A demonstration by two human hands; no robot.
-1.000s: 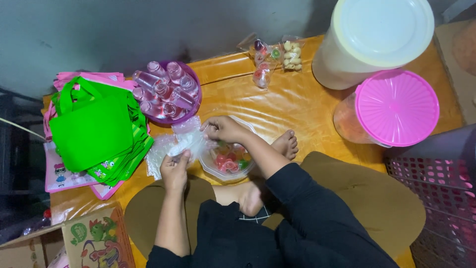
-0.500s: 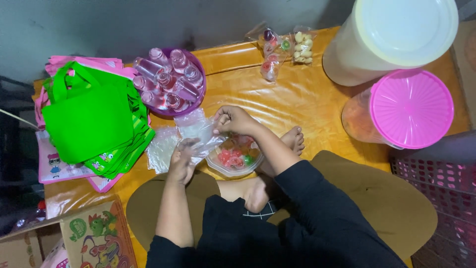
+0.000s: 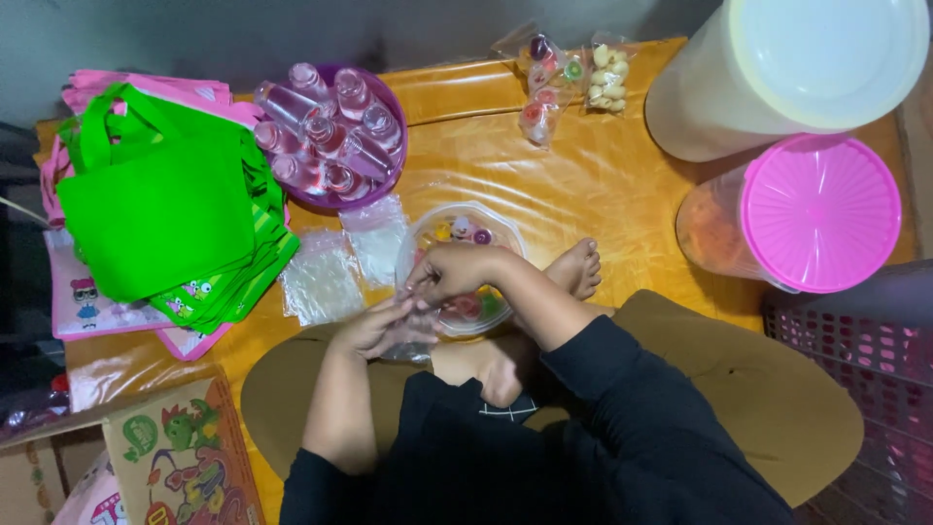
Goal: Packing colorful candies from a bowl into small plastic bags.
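Head view, looking straight down on a person seated cross-legged on a yellow-orange floor mat (image 3: 544,185). Left hand (image 3: 374,329) lying palm-up at the near rim of a clear plastic bowl (image 3: 498,228), fingers loosely curled around a small clear plastic bag (image 3: 413,335). Right hand (image 3: 457,272) over the bowl, fingertips pinched together at the bag's mouth, touching the left hand; whether anything sits between the fingertips, impossible to tell. Bowl on the mat just ahead of the crossed legs, filled with small colourful jelly cups (image 3: 457,231), partly hidden under the right hand. Bare foot (image 3: 573,267) just right of the bowl.

Left of the bowl, two flat clear bags (image 3: 321,277) on the mat. Beyond them a purple round tray (image 3: 384,170) packed with small clear bottles (image 3: 326,131) lying on their sides. Far left, a pile of green tote bags (image 3: 165,204) over pink ones (image 3: 97,311). At the far edge of the mat, filled clear packets (image 3: 559,83) of sweets. To the right, a tall container with a white lid (image 3: 826,58) and, nearer, a container with a pink lid (image 3: 821,214). A pink mesh basket (image 3: 865,340) at the right edge; a printed cardboard box (image 3: 185,462) at lower left.
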